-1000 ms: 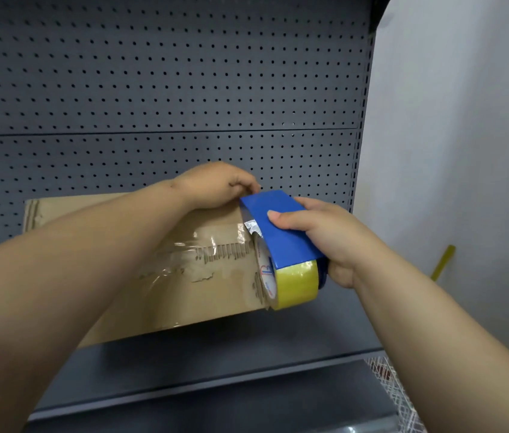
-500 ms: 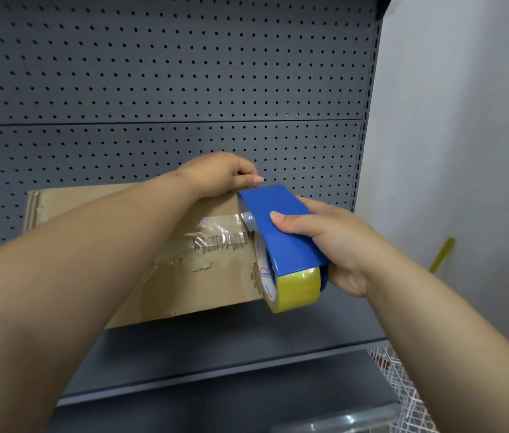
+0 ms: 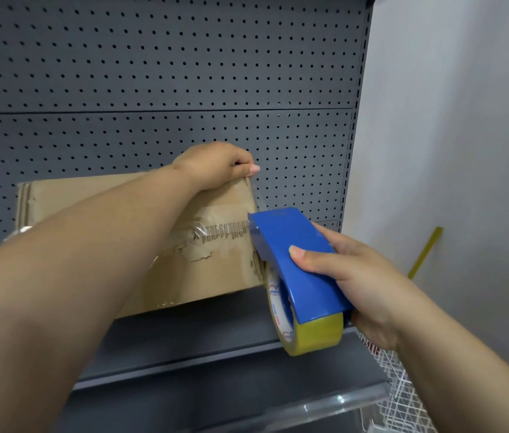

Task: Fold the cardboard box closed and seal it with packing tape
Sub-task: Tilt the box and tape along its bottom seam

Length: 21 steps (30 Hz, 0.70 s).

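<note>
A cardboard box (image 3: 140,242) sat on a grey shelf (image 3: 222,335) against a pegboard back. The left hand (image 3: 215,165) pinched clear tape at the box's far right corner. The right hand (image 3: 353,276) was clamped around a blue tape dispenser (image 3: 297,267) at the box's right edge. Keeping the strip taut and pressed flat would likely seal best. A wall stood close on the right, leaving little room to pull.

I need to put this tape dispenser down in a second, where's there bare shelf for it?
Bare patch: the grey shelf in front of the cardboard box, out to its front lip. Right of the box looks open too, under the tape dispenser. Crowded: the box's right end, where the left hand pinches.
</note>
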Each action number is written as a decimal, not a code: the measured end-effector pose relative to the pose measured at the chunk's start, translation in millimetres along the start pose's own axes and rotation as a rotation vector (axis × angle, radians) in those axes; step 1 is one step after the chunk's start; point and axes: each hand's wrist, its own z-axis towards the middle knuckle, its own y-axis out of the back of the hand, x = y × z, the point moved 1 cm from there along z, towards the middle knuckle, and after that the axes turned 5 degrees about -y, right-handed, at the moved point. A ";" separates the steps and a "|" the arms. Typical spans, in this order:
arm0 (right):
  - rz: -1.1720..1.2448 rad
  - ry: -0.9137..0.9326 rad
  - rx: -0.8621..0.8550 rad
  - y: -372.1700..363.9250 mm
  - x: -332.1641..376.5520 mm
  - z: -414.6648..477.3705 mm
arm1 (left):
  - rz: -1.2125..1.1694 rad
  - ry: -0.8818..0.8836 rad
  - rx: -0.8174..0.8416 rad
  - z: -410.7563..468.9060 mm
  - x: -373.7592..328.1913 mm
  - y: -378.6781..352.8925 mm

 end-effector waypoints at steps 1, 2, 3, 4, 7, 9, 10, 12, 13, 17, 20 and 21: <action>-0.001 -0.004 -0.007 0.4 -0.6 0.3 | 0.002 -0.005 -0.013 0.9 -0.5 0.2; -0.003 -0.010 -0.018 0.2 -1.1 1.1 | 0.014 -0.016 -0.034 1.4 -2.0 -0.3; -0.008 -0.018 -0.029 0.0 -2.3 3.1 | 0.044 -0.048 -0.067 2.3 -3.0 -1.7; -0.010 -0.025 -0.037 -0.9 -3.5 5.3 | 0.078 -0.093 -0.105 3.2 -4.3 -3.9; 0.015 -0.037 -0.049 -3.1 -8.5 11.0 | 0.133 -0.269 -0.238 0.5 -7.4 -9.0; 0.034 -0.030 -0.057 -2.9 -9.8 13.1 | 0.151 -0.415 -0.322 -1.8 -9.6 -11.0; 0.040 -0.026 -0.057 -3.1 -9.5 13.7 | 0.152 -0.463 -0.340 -3.6 -9.6 -11.4; 0.049 -0.021 -0.054 -4.3 -8.7 15.1 | 0.164 -0.511 -0.302 -9.1 -10.4 -9.0; 0.051 -0.019 -0.052 -5.0 -8.4 15.7 | 0.179 -0.543 -0.269 -11.3 -9.9 -8.1; 0.058 -0.017 -0.051 -6.7 -8.4 16.2 | 0.278 -0.713 -0.266 -18.3 -11.1 -14.9; 0.065 -0.024 -0.057 -7.5 -9.5 15.1 | 0.179 -0.719 -0.208 -19.2 -13.7 -21.9; 0.067 -0.025 -0.057 -7.2 -10.0 14.9 | 0.149 -0.698 -0.167 -19.3 -14.3 -21.9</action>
